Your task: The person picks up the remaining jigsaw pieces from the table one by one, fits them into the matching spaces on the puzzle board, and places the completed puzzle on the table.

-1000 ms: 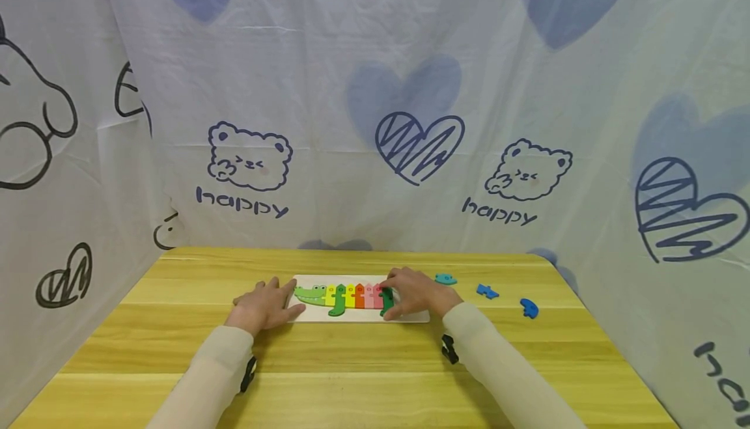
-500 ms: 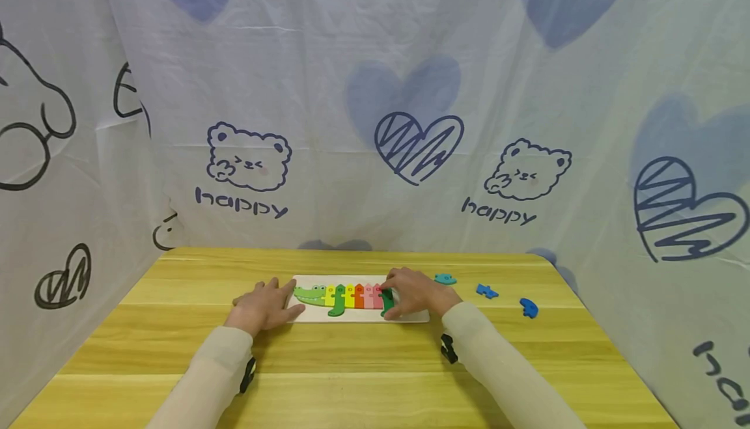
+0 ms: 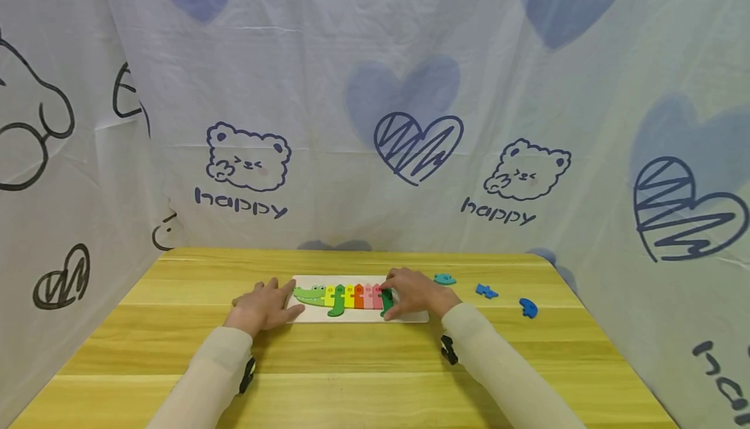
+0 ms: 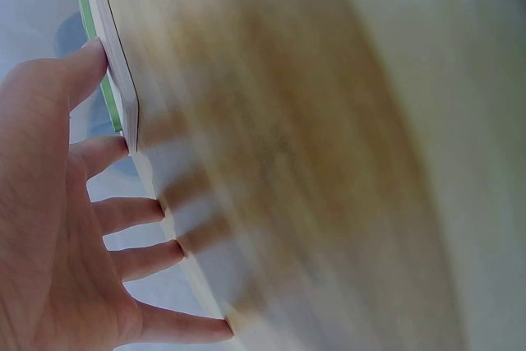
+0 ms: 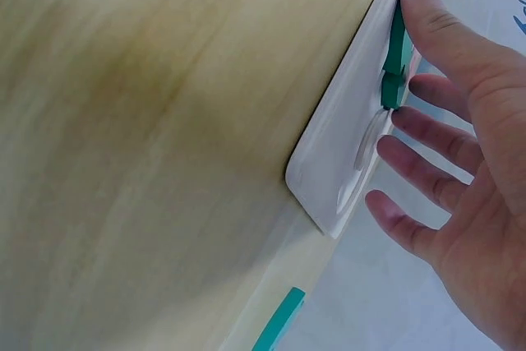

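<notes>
A white puzzle board (image 3: 357, 318) lies on the table with a crocodile puzzle in it: a light green head (image 3: 310, 295), a green leg piece (image 3: 336, 302), and yellow, orange and pink body pieces (image 3: 359, 297). My left hand (image 3: 265, 306) is spread at the board's left end; its thumb and index finger touch the edge, the other fingertips rest on the table. My right hand (image 3: 415, 293) holds a dark green leg piece (image 5: 396, 55) between thumb and index finger, beside the pink pieces. That hand partly hides the piece and the board's right part.
Right of the board lie a teal piece (image 3: 444, 278), a blue piece (image 3: 486, 291) and a darker blue curved piece (image 3: 528, 308). A white printed curtain (image 3: 328, 155) hangs behind and at the sides of the wooden table (image 3: 328, 377).
</notes>
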The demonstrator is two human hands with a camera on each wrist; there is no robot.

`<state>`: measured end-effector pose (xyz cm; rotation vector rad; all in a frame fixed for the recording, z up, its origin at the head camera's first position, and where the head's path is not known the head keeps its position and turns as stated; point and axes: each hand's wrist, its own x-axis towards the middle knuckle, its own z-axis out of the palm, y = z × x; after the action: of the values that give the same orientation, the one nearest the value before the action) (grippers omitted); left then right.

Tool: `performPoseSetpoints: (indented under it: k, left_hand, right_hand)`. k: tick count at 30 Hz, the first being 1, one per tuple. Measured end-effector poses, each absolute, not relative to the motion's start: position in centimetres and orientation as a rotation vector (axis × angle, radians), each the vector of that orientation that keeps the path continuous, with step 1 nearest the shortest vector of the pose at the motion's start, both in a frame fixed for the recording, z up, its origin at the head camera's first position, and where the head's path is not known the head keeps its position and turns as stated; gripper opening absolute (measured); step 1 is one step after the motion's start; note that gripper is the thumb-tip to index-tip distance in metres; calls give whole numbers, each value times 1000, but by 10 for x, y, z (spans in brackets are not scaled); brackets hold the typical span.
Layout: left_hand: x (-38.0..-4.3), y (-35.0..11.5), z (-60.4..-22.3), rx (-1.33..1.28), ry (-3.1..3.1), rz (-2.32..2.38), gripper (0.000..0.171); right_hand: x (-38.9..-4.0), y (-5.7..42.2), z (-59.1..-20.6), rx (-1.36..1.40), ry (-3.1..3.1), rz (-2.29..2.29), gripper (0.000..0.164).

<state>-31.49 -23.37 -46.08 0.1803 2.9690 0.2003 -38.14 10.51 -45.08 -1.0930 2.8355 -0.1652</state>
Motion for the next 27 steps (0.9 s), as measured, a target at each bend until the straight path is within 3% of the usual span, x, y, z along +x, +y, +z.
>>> performPoseSetpoints:
  k: [18,27]
  left_hand:
    - [-314,-232,-460,174,2971,194,78]
    - [-315,-233,-461,174,2974,198,78]
  right_hand:
    - [-381,106,-451,-1103,2835,-125,72]
    - [-383,107,-454,-1210,2778,-97,60]
